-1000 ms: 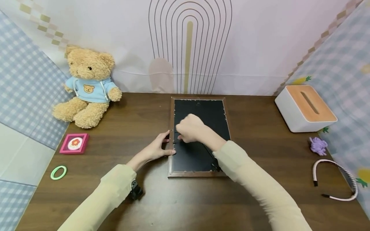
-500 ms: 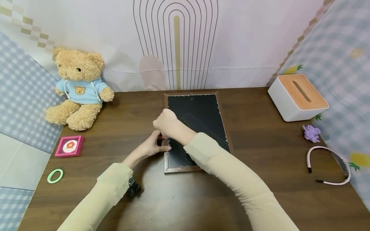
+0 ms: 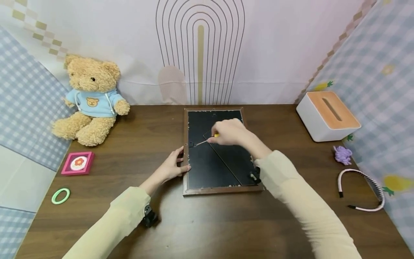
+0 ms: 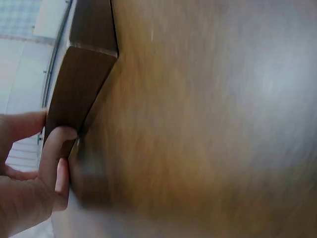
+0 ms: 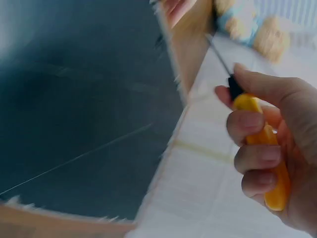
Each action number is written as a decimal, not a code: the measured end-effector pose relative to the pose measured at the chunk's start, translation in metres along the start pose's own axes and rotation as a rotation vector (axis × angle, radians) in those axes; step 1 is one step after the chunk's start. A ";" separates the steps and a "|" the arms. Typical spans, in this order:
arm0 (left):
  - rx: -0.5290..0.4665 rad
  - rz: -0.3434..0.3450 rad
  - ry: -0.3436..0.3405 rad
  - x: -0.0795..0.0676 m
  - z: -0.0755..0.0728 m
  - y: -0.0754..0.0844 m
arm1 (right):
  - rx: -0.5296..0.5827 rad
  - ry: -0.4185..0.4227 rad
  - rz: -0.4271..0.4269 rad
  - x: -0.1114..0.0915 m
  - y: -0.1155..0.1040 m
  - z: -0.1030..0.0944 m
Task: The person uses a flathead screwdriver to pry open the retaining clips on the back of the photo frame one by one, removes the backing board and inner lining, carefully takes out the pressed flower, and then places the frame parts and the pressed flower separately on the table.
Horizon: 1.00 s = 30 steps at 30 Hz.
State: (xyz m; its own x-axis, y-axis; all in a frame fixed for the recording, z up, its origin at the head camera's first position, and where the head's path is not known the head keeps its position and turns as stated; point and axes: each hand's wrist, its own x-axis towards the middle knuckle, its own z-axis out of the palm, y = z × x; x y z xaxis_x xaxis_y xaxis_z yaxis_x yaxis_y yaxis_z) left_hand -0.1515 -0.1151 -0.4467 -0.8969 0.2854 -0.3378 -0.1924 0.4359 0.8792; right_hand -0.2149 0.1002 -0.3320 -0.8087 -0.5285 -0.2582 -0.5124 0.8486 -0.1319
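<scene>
A picture frame [image 3: 210, 172] lies face down on the table, its black backing and brown wooden rim showing. My left hand [image 3: 169, 167] grips its left edge, thumb on the rim and fingers bent against the side, as the left wrist view also shows. Over the backing, my right hand [image 3: 229, 132] holds a screwdriver [image 5: 282, 183] with a yellow handle, fingers wrapped round it. In the head view its thin shaft points left, the tip close to a small dark clip [image 3: 191, 144] at the left rim. A long stand leg [image 3: 226, 163] runs diagonally across the backing.
Left on the table are a teddy bear [image 3: 93, 100], a pink box [image 3: 67, 164] with a flower and a green ring [image 3: 60, 196]. To the right stand a tissue box [image 3: 328, 117], a purple knotted thing [image 3: 343, 155] and a headband [image 3: 376, 187].
My right hand went left to the frame's left rim, then back right over the backing, where the screwdriver now shows. My left hand has kept its hold on the edge.
</scene>
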 end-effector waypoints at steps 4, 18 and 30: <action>0.001 -0.004 0.053 -0.009 0.009 0.000 | 0.204 0.059 0.044 -0.008 0.027 0.019; 0.127 0.036 0.077 -0.017 -0.005 -0.004 | 0.303 0.052 -0.010 -0.001 0.047 0.054; 0.164 0.081 -0.018 0.061 -0.038 0.004 | 0.456 0.039 0.036 0.047 0.044 0.068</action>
State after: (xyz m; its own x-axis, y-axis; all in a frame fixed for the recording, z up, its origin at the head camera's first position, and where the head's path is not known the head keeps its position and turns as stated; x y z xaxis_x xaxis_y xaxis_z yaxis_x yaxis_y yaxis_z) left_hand -0.2219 -0.1287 -0.4510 -0.8990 0.3400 -0.2759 -0.0511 0.5443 0.8373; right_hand -0.2552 0.1143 -0.4148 -0.8386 -0.4913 -0.2353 -0.3111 0.7865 -0.5336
